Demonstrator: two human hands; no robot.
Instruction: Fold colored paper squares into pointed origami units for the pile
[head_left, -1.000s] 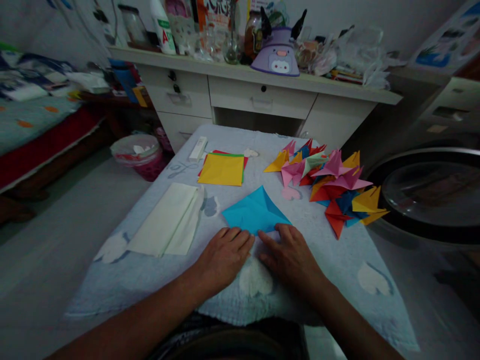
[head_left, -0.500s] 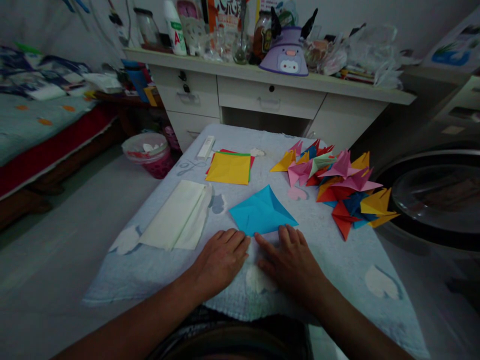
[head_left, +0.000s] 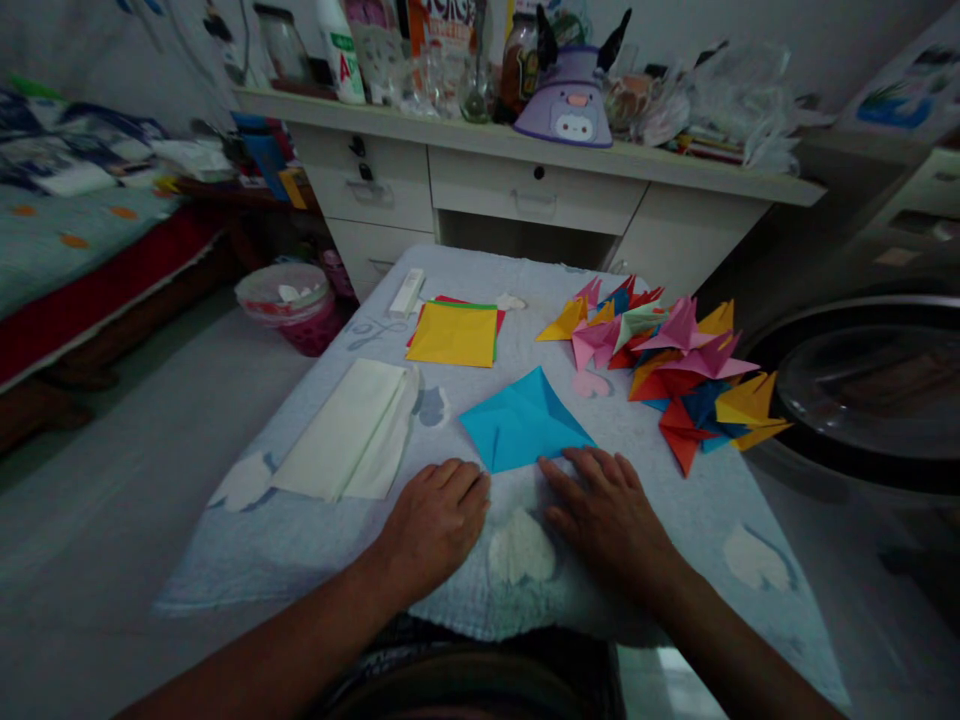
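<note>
A folded blue paper (head_left: 521,420) lies flat on the cloth-covered table (head_left: 675,500) in front of me. My left hand (head_left: 437,518) rests palm down just below its left corner, fingers together and lightly curled, holding nothing. My right hand (head_left: 606,508) lies flat with fingers spread, its fingertips touching the paper's lower right edge. A stack of square coloured sheets, yellow on top (head_left: 452,333), sits further back. A heap of folded paper shapes in several colours (head_left: 671,365) lies to the right.
A folded cream cloth (head_left: 352,430) lies at the left of the table, a small white box (head_left: 407,291) behind it. A cluttered white desk with drawers (head_left: 525,195) stands beyond. A pink bin (head_left: 285,305) is on the floor, a bed (head_left: 67,250) at left.
My hands have drawn apart a little. The left slid down off the blue paper's corner, the right moved rightwards along its lower edge. The paper stays flat.
</note>
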